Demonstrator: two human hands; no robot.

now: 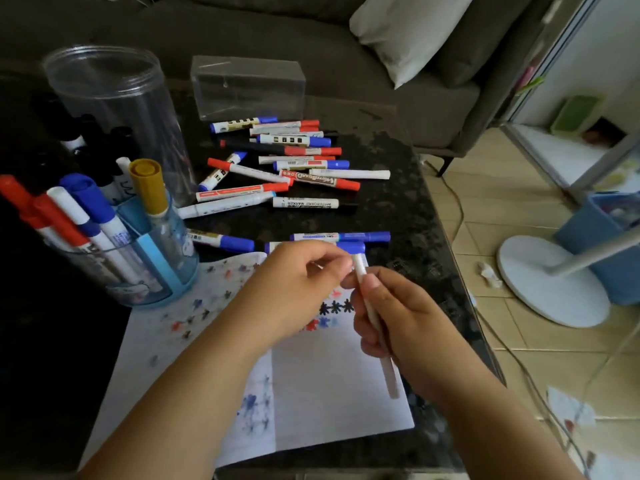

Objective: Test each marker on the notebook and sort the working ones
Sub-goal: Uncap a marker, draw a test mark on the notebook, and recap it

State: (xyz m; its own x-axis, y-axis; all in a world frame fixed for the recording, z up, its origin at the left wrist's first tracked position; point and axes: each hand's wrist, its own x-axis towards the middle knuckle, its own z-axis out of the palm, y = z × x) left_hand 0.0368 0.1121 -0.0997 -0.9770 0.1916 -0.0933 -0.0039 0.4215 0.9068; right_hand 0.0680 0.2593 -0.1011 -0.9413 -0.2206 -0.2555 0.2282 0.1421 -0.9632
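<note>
Fingers of right hand wrap a white marker; left hand pinches its upper end.

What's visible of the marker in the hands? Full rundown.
The marker is a slim white stick, plastic by its look, held above the open notebook, tilted with its top end away from the person. The right hand grips its middle; the left hand pinches its top end. Its lower end pokes out below the right hand. Cap state and ink colour are hidden.

Left hand and right hand meet mid-frame, fingers curled, forearms converging.
</note>
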